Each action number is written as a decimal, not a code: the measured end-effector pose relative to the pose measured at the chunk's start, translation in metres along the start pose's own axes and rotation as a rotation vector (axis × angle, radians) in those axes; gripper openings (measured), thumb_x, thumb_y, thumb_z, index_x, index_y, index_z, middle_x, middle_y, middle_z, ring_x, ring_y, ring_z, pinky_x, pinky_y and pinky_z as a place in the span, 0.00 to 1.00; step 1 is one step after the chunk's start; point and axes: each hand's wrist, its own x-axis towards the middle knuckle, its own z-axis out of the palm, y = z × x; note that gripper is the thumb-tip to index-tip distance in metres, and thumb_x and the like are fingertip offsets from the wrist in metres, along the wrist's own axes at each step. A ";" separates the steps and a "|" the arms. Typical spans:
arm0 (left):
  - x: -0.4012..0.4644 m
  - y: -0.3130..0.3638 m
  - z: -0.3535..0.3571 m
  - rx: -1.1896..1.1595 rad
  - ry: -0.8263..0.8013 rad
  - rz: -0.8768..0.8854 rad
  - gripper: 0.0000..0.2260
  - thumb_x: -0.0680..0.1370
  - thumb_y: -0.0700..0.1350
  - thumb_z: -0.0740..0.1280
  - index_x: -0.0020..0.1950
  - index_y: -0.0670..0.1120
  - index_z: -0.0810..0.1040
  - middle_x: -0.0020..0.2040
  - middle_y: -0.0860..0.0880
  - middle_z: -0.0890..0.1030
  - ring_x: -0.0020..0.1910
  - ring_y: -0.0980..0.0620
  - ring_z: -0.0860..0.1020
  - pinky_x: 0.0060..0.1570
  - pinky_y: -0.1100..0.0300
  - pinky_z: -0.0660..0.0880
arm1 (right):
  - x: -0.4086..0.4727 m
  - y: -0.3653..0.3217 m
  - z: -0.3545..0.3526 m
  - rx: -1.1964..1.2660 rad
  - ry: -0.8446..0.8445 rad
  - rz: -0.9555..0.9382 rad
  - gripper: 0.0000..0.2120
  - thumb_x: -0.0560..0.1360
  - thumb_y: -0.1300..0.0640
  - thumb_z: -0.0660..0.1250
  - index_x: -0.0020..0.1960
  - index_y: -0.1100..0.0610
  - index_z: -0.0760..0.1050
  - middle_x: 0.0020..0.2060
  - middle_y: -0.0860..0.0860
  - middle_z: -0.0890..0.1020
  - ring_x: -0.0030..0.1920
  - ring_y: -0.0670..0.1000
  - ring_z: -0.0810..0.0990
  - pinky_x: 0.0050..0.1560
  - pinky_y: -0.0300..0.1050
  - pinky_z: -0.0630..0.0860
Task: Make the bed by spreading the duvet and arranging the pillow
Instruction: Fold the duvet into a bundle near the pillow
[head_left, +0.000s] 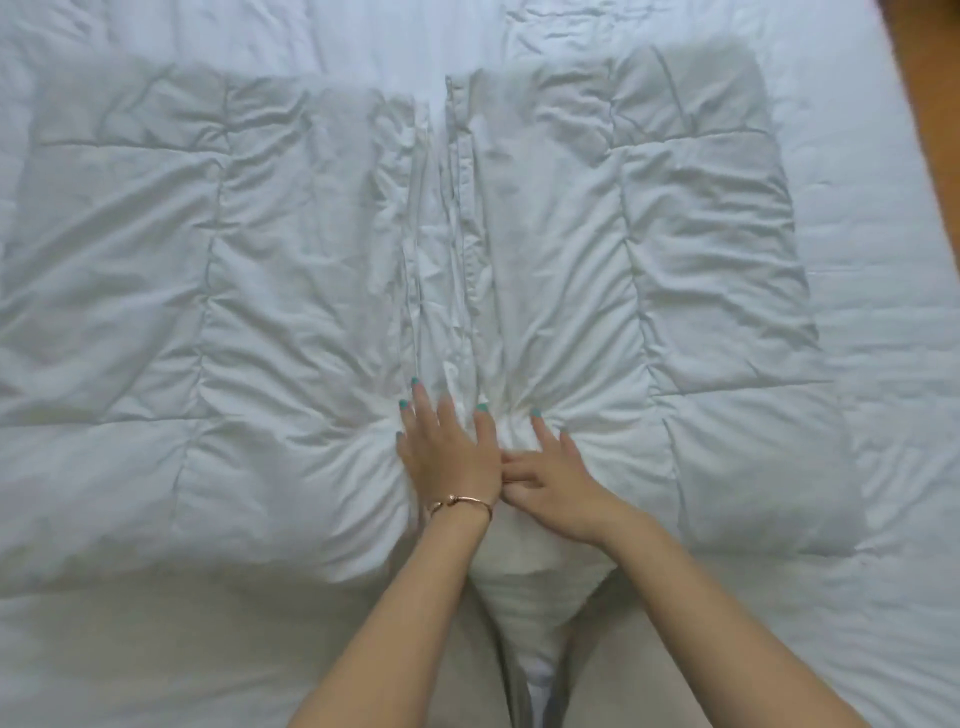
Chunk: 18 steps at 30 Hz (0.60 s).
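1. Here's the duvet (260, 291), white and quilted, lying across the bed with both side portions folded in toward the middle, so two puffy halves meet along a seam of tight pleats.
2. Under the duvet and all round it, the sheet (883, 322) shows, pale and lightly creased, reaching beyond the duvet on the far side and on the right.
3. Left hand (449, 449) flat on the duvet near the middle seam, fingers spread and pressing down, green-painted nails pointing away from the person. It grasps nothing; palm down, released.
4. A thin gold bracelet (460, 503) sits on that left wrist, just behind the hand.
5. Right hand (550, 475) just beside the left, touching it at the thumb side. Two fingers stretch out onto the duvet, the others curl in toward the left hand; whether they pinch any cloth I cannot tell.
6. Around both hands the duvet puckers into a star of creases, cloth bunched right where they press.
7. On the near side of the duvet, between the forearms, a white bulge of bedding (524, 613) pokes out toward the person; duvet corner or pillow, I cannot tell.
8. Beyond the duvet, at the far right corner, a strip of brown floor (935, 78) runs along the bed's edge.
9. Nothing lies on top of the duvet besides the hands.
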 end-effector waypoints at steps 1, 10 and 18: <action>-0.010 0.020 0.003 -0.046 0.105 0.084 0.24 0.79 0.56 0.54 0.74 0.50 0.66 0.79 0.49 0.52 0.78 0.45 0.48 0.74 0.40 0.51 | -0.019 0.008 -0.026 0.277 0.052 -0.021 0.17 0.79 0.60 0.62 0.61 0.42 0.78 0.69 0.41 0.71 0.77 0.49 0.57 0.77 0.48 0.50; 0.002 0.115 0.074 0.315 -0.240 0.344 0.33 0.70 0.77 0.41 0.71 0.70 0.33 0.74 0.59 0.27 0.68 0.38 0.21 0.62 0.23 0.39 | -0.034 0.182 -0.191 0.000 0.475 0.511 0.50 0.63 0.27 0.69 0.71 0.25 0.37 0.78 0.54 0.41 0.77 0.62 0.51 0.73 0.60 0.56; 0.005 0.139 0.083 0.316 -0.163 0.165 0.27 0.74 0.64 0.50 0.73 0.68 0.48 0.77 0.60 0.37 0.73 0.40 0.27 0.65 0.25 0.43 | -0.026 0.235 -0.224 0.518 0.464 0.240 0.62 0.59 0.39 0.79 0.72 0.29 0.34 0.76 0.42 0.55 0.73 0.49 0.63 0.71 0.47 0.63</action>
